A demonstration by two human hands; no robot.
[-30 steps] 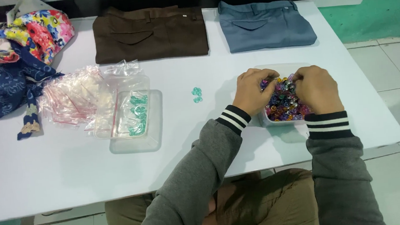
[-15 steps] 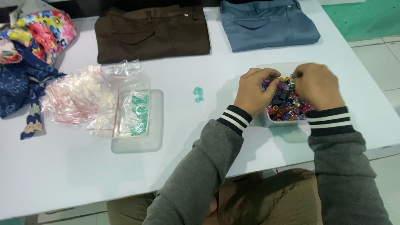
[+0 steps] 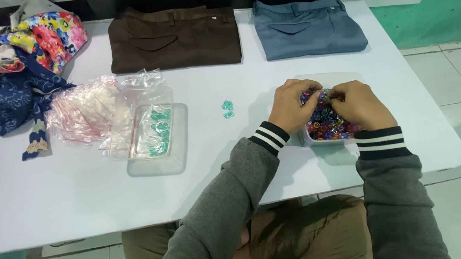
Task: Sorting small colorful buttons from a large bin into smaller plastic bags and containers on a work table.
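Note:
A clear plastic tub full of mixed-colour beads sits on the white table in front of me. Both hands are in it. My left hand has its fingers curled into the beads at the tub's left side. My right hand pinches among the beads at the far side; what it holds is hidden. A few teal beads lie loose on the table to the left of the tub. Further left, a second clear tub holds a small bag of teal beads.
A heap of small clear zip bags lies left of the second tub. Folded brown trousers and folded blue trousers rest at the table's far edge. Floral and navy cloth is piled at the far left. Tiled floor lies to the right.
Both hands stay in the bead tub, with the fingers shifting slightly among the beads. The camera view has drifted a little.

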